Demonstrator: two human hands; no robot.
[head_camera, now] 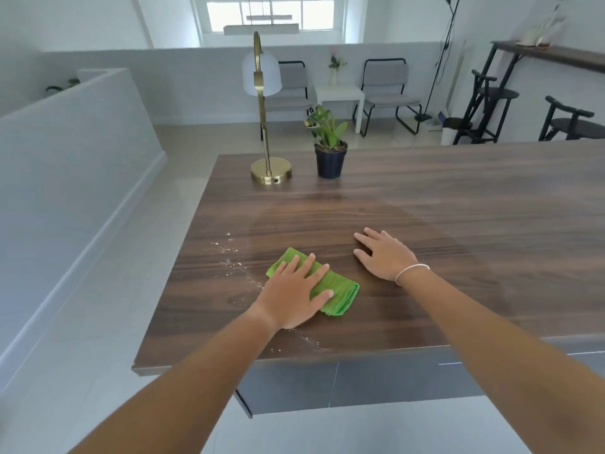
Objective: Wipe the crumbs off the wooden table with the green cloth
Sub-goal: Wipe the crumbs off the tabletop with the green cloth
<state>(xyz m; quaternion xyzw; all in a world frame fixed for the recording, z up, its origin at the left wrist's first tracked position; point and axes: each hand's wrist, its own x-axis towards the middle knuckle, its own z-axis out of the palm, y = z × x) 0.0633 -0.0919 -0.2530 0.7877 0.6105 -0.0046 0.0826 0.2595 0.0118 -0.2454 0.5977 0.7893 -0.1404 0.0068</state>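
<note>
A folded green cloth (340, 291) lies on the dark wooden table (425, 208) near its front left corner. My left hand (291, 291) presses flat on the cloth, fingers spread over its left half. My right hand (384, 253) rests palm down on the bare wood just right of the cloth, fingers apart, holding nothing. White crumbs (230, 253) are scattered left of the cloth toward the table's left edge. More crumbs (304, 342) lie by the front edge, below my left wrist.
A brass lamp (271, 172) and a potted plant (330, 152) stand at the table's far left. The table's left edge and front edge are close to the cloth. Chairs, a small white table and black stools stand beyond.
</note>
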